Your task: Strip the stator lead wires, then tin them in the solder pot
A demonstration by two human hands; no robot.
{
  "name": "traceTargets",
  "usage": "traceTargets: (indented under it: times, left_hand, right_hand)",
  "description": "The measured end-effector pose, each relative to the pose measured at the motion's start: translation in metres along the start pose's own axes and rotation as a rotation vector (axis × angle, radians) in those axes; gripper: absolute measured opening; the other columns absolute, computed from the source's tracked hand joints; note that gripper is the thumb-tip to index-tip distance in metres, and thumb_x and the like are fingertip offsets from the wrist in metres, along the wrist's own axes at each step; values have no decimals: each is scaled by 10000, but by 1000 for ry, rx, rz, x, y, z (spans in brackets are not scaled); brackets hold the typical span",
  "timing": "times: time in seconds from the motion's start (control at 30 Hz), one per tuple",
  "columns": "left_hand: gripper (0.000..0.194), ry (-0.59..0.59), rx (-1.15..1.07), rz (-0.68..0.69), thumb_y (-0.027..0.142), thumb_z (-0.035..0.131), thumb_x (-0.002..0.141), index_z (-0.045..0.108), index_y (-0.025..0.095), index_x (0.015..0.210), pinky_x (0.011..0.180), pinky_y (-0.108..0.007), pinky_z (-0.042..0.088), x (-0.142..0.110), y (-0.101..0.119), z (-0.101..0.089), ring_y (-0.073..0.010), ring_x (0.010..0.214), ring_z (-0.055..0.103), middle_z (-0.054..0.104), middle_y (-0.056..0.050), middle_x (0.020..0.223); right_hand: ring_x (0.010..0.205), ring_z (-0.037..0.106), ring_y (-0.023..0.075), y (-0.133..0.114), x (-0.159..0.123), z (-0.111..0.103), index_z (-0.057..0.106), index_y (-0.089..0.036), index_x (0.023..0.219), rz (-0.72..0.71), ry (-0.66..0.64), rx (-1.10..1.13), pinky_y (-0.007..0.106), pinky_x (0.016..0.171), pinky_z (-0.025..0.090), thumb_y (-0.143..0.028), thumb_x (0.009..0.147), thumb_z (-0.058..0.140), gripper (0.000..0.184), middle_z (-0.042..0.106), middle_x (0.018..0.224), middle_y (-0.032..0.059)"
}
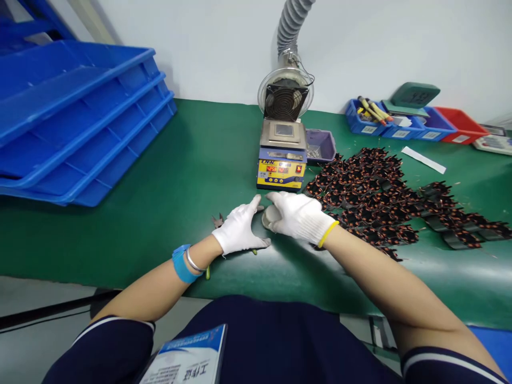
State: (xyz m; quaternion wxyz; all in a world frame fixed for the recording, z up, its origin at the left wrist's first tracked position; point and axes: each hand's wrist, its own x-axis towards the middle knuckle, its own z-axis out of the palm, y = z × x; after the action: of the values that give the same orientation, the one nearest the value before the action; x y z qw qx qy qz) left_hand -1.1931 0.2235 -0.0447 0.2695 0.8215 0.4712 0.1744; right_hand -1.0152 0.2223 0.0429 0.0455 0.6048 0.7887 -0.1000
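Observation:
Both my hands wear white gloves and meet on the green mat in front of a small solder pot. My left hand lies over small cutters whose dark tips poke out to its left; its fingers are together, thumb raised. My right hand curls round a small round greyish object. Just to the right lies a heap of black and copper coil parts.
Stacked blue trays fill the back left. A fume fan with a grey hose stands behind the solder pot, beside a purple tray. Blue and red bins line the back right. The table edge runs close to my body.

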Motion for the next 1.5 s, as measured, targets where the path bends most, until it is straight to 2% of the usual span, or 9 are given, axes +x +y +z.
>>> traceTargets:
  times: [0.2, 0.33, 0.63, 0.8, 1.1, 1.2, 1.33, 1.4, 1.5]
  left_hand:
    - [1006, 160, -489, -38, 500, 795, 643, 346, 161, 1477, 1009, -456, 489, -12, 8, -12, -317, 1194, 605, 586, -175, 1366]
    - [683, -211, -1044, -68, 479, 668, 819, 481, 132, 1376, 665, -310, 563, -21, 17, -16, -203, 787, 703, 703, -159, 1112]
    - [523, -95, -1112, -213, 336, 780, 693, 669, 140, 1165, 632, -278, 566, -18, 22, -22, -188, 735, 700, 737, -100, 1026]
    - [597, 350, -761, -395, 238, 706, 717, 581, 114, 1287, 592, -267, 557, 0, -25, -59, -138, 620, 675, 737, -73, 945]
    - [329, 537, -239, -582, 369, 736, 725, 678, 173, 982, 574, -233, 456, 13, -97, -85, -151, 740, 653, 647, 41, 672]
    - [348, 784, -224, -471, 388, 733, 751, 630, 154, 988, 663, -235, 482, 11, -90, -90, -166, 982, 648, 692, 30, 844]
    - [288, 1020, -561, -287, 441, 600, 856, 633, 177, 966, 475, -210, 416, 1, -37, -71, -89, 640, 609, 711, -17, 893]
    - [404, 815, -664, -236, 530, 618, 817, 668, 153, 952, 387, -214, 386, -6, 1, -47, -86, 497, 576, 711, -39, 812]
    - [572, -81, -1184, -381, 666, 569, 812, 651, 163, 1070, 336, -230, 401, -14, 49, -6, -138, 486, 626, 727, -70, 854]
  right_hand:
    - [1025, 650, 278, 16, -34, 3, 309, -262, 1472, -41, 262, 872, 427, 864, 558, -408, 686, 739, 908, 603, 1238, 108]
    - [1079, 629, 251, -1, -55, 57, 447, -263, 1295, -210, 506, 1231, 418, 875, 572, -340, 743, 697, 611, 550, 1201, 97]
    - [1242, 552, 293, -13, -65, 87, 421, -231, 1340, -279, 777, 714, 498, 1030, 508, -305, 758, 730, 663, 532, 1313, 136]
    - [1237, 531, 327, 35, -101, 82, 382, -192, 1419, -122, 923, 305, 516, 1019, 504, -382, 775, 727, 755, 524, 1318, 160]
    - [1077, 593, 348, 65, -120, 100, 524, -63, 1298, 80, 579, -220, 570, 1006, 435, -237, 854, 570, 479, 689, 1029, 164]
    - [1057, 603, 336, 66, -117, 102, 561, -93, 1272, 56, 618, -231, 586, 1035, 404, -184, 853, 548, 429, 714, 939, 120]
    - [1000, 615, 296, 54, -116, 94, 585, -118, 1222, -55, 697, -56, 576, 1049, 419, -205, 860, 551, 373, 705, 945, 109]
    - [1012, 612, 278, 37, -112, 84, 570, -126, 1221, -179, 722, 43, 551, 1044, 442, -204, 863, 544, 368, 692, 1020, 121]
    - [1037, 615, 260, 10, -102, 67, 530, -156, 1252, -383, 754, 135, 549, 1058, 431, -167, 870, 532, 383, 691, 1016, 101]
